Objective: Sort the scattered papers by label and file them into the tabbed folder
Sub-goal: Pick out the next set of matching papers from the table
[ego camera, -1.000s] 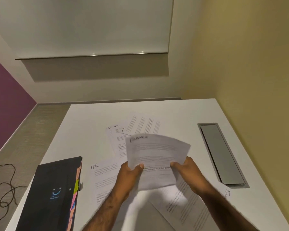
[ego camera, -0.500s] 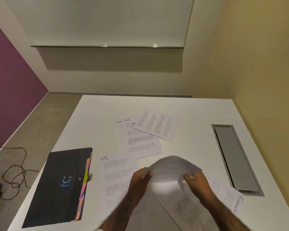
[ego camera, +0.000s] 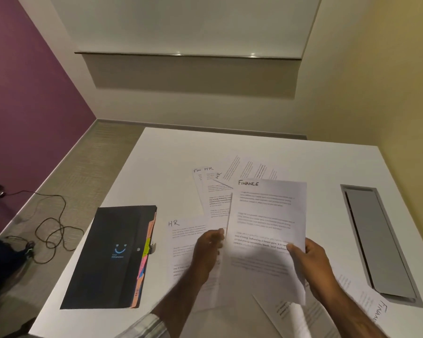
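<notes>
FINANCE sheet (ego camera: 266,215) has been opened out flat & raised. 0.5 s ago it was curled over, print hidden, low above the table (ego camera: 327,167); 1 s ago it was bowed. It is now held up w/ print facing the camera, heading legible at top L. Grip has been shifted: L hand (ego camera: 206,252) is now pinched at the sheet's L edge, R hand (ego camera: 308,267) thumb laid on the lower R edge, hands set wider apart. Far papers (ego camera: 213,191), fully exposed 0.5 s ago, are now partly covered by the sheet's top.
</notes>
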`<state>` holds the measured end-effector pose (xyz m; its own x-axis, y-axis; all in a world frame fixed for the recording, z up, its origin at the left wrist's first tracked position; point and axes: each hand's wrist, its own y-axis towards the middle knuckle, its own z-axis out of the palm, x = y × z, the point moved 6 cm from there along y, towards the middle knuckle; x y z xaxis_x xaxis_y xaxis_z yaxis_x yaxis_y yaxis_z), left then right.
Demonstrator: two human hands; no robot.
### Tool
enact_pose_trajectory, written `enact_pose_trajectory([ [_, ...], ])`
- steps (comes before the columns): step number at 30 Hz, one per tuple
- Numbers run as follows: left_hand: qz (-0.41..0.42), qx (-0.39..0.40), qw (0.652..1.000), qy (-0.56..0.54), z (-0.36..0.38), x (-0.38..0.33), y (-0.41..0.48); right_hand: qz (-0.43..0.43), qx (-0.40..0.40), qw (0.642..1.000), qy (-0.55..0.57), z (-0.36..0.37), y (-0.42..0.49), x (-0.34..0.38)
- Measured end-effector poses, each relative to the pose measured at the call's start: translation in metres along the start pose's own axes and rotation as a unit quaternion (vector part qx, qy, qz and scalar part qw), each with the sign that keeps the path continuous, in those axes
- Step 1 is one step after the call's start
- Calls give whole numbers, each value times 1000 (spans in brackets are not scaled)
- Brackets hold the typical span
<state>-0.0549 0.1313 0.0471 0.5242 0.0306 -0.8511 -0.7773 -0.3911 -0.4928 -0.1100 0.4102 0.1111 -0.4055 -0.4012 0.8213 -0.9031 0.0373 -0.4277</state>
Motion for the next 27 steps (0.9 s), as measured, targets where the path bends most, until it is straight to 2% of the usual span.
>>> enact_pose_trajectory([
  [5, -40, -79, 990, 109, -41, 9, 65, 33, -23, 999, 9, -7, 11, -10],
  [12, -16, -97, 967, 237, -52, -31, 183, 92, -45, 995, 15, 4, 33, -22],
  [20, -57, -140, 966, 209, -67, -57, 288, 121, -54, 991, -23, 14, 67, -34],
  [24, -19, -146, 925, 350, -65, -65, 312, 128, -64, 989, -32, 9, 76, -41],
  [27, 2, -145, 909, 390, -59, -72, 319, 129, -78, 988, -20, 7, 82, -38],
])
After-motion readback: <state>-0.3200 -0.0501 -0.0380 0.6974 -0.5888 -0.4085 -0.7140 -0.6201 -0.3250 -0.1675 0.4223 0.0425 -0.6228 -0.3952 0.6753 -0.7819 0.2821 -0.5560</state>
